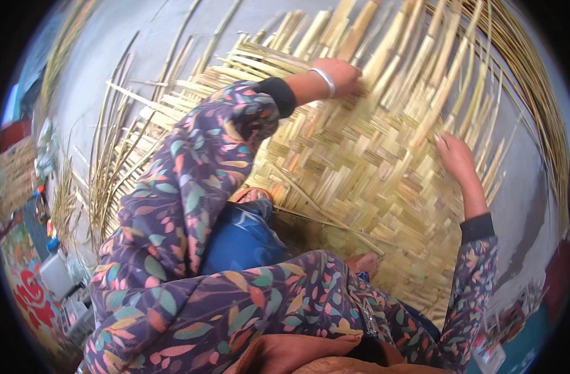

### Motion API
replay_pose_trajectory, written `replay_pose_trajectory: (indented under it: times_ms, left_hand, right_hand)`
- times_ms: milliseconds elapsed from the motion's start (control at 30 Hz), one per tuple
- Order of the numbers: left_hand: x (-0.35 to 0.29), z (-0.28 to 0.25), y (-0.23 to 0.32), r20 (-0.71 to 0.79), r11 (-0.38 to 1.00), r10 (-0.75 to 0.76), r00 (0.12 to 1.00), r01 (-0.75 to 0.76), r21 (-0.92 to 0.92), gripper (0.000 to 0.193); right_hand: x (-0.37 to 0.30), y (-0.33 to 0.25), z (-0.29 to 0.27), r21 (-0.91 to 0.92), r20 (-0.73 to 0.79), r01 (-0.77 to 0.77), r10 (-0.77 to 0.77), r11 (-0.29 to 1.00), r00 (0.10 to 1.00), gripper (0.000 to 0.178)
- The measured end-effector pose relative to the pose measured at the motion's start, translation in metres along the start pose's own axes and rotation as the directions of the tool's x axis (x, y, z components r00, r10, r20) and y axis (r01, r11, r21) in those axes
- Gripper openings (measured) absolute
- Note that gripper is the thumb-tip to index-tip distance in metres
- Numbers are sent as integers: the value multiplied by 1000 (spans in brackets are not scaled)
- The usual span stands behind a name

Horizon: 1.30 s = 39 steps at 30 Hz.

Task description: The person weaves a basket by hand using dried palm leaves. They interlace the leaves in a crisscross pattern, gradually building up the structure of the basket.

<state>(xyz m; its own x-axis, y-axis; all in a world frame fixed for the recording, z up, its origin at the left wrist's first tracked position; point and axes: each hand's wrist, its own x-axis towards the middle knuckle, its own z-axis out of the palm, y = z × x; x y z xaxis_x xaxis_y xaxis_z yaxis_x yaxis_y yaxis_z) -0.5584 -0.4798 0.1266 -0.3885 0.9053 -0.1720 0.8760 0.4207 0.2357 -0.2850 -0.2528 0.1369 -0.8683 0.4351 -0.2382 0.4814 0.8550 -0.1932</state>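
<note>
A woven mat of pale split-cane strips (353, 153) lies under me, its weave a zigzag pattern. At its far edge, my left hand (338, 76), with a white bangle at the wrist, is closed on a cane strip (384, 53); its fingertips are blurred. My right hand (457, 157) is at the right part of the mat, fingers curled down by the strips' unwoven ends. What its fingers grip is hidden. Loose strip ends fan out from the far side and the right.
My bare foot (364, 264) and my sandalled foot (255, 196) are on the mat. More long strips (126, 168) spread to the left. A curved bundle of thin canes (531, 81) lies at the far right on grey floor (522, 206). A white container (56, 276) stands at the left.
</note>
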Motion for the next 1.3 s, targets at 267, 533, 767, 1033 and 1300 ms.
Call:
replay_pose_trajectory:
  times_ms: [267,533,767,1033,1300]
  left_hand:
    - [4,1,2,7,996,60,998,-60,67,38]
    - [2,8,0,5,991,90,996,-90,99,37]
    - [-22,-8,-32,-43,999,27,999,-25,43,36]
    - [-44,-32,-30,-137,991,123,983,-115,70,27]
    - [-33,-29,-32,-308,720,-81,948,-158,-676,24]
  right_hand:
    - [3,-27,2,-167,7,-76,79,983,997,29]
    - [7,-20,13,-281,-27,27,-36,959,999,27]
    - [13,-57,-3,-475,-133,168,-259,864,957,11]
    - [68,-157,19,51,-304,492,-456,869,837,12]
    - [76,-170,16,190,-155,203,-175,960,972,23]
